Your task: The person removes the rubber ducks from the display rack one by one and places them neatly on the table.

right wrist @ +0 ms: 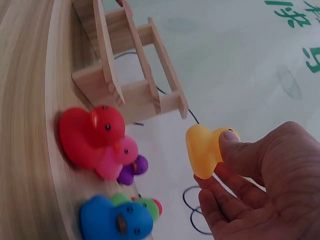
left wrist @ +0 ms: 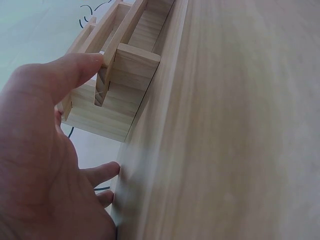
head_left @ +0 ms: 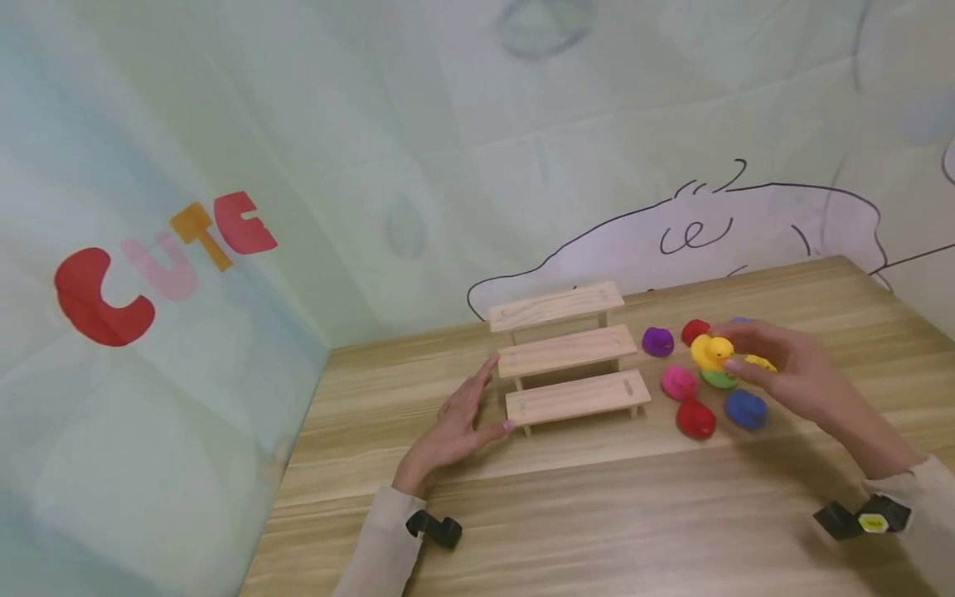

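Note:
A yellow rubber duck (head_left: 709, 351) is pinched between the thumb and fingers of my right hand (head_left: 791, 369), raised above the other ducks. In the right wrist view the yellow duck (right wrist: 202, 150) hangs clear of the table. My left hand (head_left: 455, 419) rests at the left end of a three-step wooden stand (head_left: 578, 398), fingers extended. In the left wrist view the thumb of my left hand (left wrist: 45, 135) touches the end of a step of the stand (left wrist: 132, 65); the other fingers reach along its side.
Right of the stand sit a purple duck (head_left: 657, 342), a pink duck (head_left: 679, 382), red ducks (head_left: 695, 419), a blue duck (head_left: 745, 409) and a green duck (head_left: 718, 379). Another yellow duck (head_left: 761, 363) is partly behind my right hand. A printed cloth (head_left: 418, 166) hangs behind the wooden table (head_left: 567, 522).

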`<state>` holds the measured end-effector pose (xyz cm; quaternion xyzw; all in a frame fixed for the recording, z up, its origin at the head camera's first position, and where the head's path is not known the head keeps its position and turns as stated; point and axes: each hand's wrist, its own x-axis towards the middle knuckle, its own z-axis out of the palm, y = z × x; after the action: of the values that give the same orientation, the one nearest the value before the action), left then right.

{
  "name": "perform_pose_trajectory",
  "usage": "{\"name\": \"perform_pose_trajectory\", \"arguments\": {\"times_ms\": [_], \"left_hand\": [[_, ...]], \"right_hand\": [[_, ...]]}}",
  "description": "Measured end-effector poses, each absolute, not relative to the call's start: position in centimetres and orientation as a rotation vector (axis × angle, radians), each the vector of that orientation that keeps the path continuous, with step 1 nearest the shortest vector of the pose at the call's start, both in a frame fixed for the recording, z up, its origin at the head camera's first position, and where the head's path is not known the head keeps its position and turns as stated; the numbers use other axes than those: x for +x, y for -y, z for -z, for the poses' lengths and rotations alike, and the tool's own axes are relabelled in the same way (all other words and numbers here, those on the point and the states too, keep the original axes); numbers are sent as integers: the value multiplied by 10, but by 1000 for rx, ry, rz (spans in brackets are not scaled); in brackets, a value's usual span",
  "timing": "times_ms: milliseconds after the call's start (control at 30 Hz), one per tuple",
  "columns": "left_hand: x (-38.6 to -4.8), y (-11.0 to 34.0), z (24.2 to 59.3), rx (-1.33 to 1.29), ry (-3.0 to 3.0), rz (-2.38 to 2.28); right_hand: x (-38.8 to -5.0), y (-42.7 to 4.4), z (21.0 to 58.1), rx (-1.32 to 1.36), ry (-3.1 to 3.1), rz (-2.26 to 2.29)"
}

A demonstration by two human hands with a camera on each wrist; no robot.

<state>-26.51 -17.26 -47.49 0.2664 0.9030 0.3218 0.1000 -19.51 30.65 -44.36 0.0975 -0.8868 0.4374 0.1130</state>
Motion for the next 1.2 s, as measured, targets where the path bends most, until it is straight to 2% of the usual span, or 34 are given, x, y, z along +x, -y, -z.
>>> {"name": "perform_pose_trajectory", "arguments": {"times_ms": [633, 1200], "left_hand": [[-265, 178, 474, 804, -2662, -951], [-266, 179, 472, 830, -2672, -945]], "right_hand": [[-164, -367, 475, 136, 2730, -1163], [-156, -375, 496, -10, 2863, -1099]]}}
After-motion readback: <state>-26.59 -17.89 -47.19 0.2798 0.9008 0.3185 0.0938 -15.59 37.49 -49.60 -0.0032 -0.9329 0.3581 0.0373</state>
